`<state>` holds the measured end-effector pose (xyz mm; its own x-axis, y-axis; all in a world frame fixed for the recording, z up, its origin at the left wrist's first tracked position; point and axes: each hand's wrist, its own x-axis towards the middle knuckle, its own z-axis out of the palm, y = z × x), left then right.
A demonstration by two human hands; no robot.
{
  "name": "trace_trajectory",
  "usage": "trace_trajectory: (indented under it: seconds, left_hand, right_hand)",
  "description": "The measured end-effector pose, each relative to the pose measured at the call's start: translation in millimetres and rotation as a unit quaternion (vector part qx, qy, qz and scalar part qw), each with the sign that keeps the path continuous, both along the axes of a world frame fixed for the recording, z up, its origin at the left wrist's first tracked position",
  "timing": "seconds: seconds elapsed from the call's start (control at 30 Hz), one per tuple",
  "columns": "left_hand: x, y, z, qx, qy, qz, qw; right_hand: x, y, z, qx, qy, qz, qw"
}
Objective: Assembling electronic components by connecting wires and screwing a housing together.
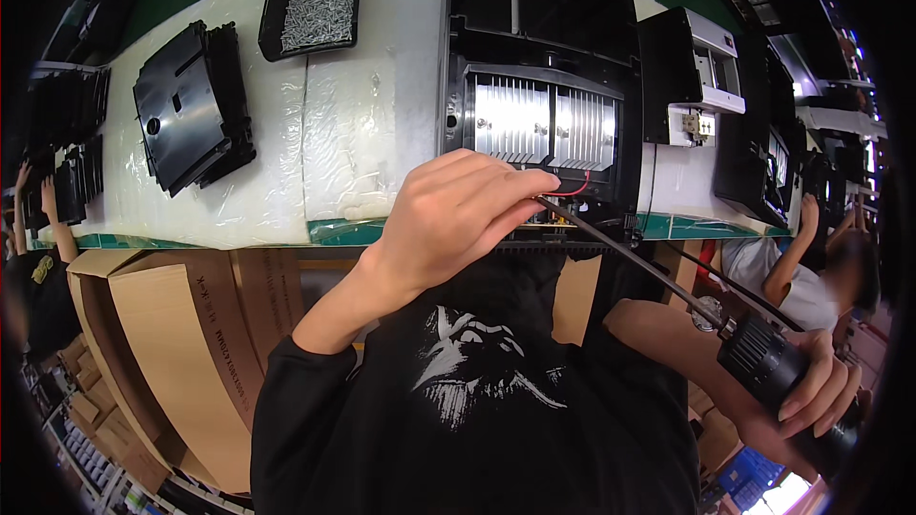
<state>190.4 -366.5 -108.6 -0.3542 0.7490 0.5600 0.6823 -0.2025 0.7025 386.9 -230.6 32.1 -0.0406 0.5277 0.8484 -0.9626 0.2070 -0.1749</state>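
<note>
In the head view, gripped a black cylindrical power screwdriver (pixel 763 358) in the right hand (pixel 816 396), fingers wrapped round its body at the lower right, with its long thin metal shaft (pixel 634 257) slanting up and leftward. Held the left hand (pixel 453 215) closed in a pinch, thumb and index finger coming together at the far end of that shaft, back of the hand uppermost; could not tell about any small thing between the fingertips. Had a large open black plastic housing (pixel 482 0) on the table, its near end right at those fingertips. Saw inside it 2 silver finned metal heat sinks (pixel 510 119) side by side, a thin red wire (pixel 575 192) curving just below them, and small circuit parts (pixel 561 217) partly hidden behind the hand and shaft. Worked at a white padded table (pixel 353 124) under clear wrinkled film, edged in green. Noted left of the housing a black plastic tray (pixel 271 29) of small silver screws (pixel 320 17), and farther left a stack of flat black plastic panels (pixel 186 114). Spotted a boxy black-and-white unit (pixel 668 57) just right of the housing, and a brown cardboard box (pixel 181 353) below the table edge at left.
</note>
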Motion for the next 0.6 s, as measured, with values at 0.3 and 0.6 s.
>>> trace_trajectory:
  seconds: [0.3,0.6]
  left_hand:
    - [-1.9,0.6,2.3,0.026,0.000,0.020,0.999]
    - [0.2,-1.6,2.0,0.028,0.013,-0.001,1.000]
  right_hand:
    - [18.1,6.6,4.5,-0.035,-0.067,0.091,0.993]
    - [41.2,16.8,8.7,0.004,-0.123,-0.045,0.991]
